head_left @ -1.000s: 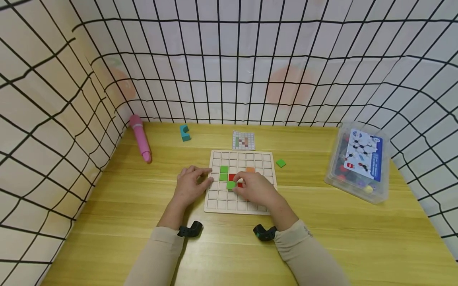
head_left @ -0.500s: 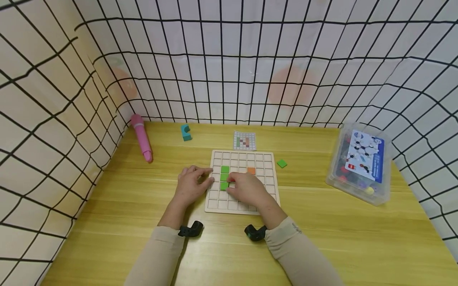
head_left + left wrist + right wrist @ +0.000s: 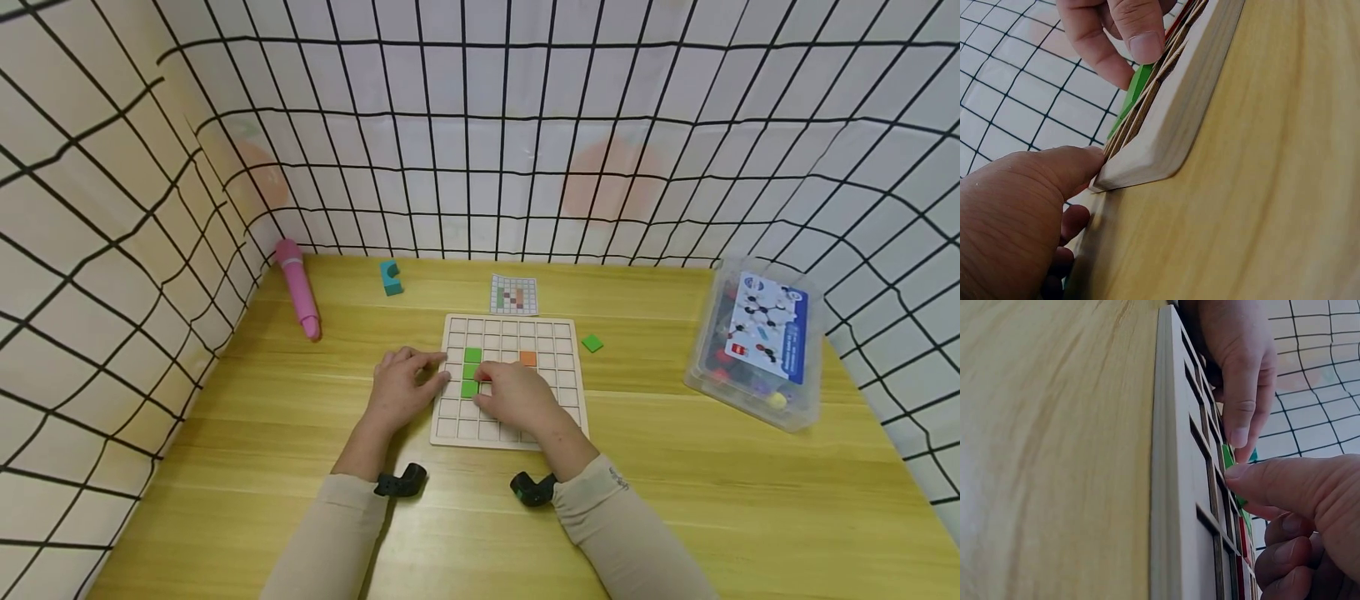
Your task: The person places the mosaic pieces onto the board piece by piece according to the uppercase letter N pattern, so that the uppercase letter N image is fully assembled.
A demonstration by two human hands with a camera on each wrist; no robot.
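Observation:
A pale wooden grid board (image 3: 457,429) lies on the table. Three green tiles form a column at its left; the nearest green tile (image 3: 469,389) is between the thumb and index fingertips of my right hand (image 3: 517,396), which pinch it. An orange tile (image 3: 528,358) lies farther right on the board. Red tiles (image 3: 1243,537) show in the right wrist view, hidden under the right hand from the head. My left hand (image 3: 401,383) rests beside the board, its thumb (image 3: 1079,165) and index fingertip touching the left edge.
A loose green tile (image 3: 592,343) lies right of the board, and a printed pattern card (image 3: 513,295) behind it. Farther off are a teal block (image 3: 391,278), a pink microphone-shaped object (image 3: 298,287) and a clear plastic box (image 3: 750,342). Grid-patterned cloth walls (image 3: 480,125) surround the table.
My right hand has moved left with the green tile, bringing it into line below the other two. The left hand stays at the board's edge.

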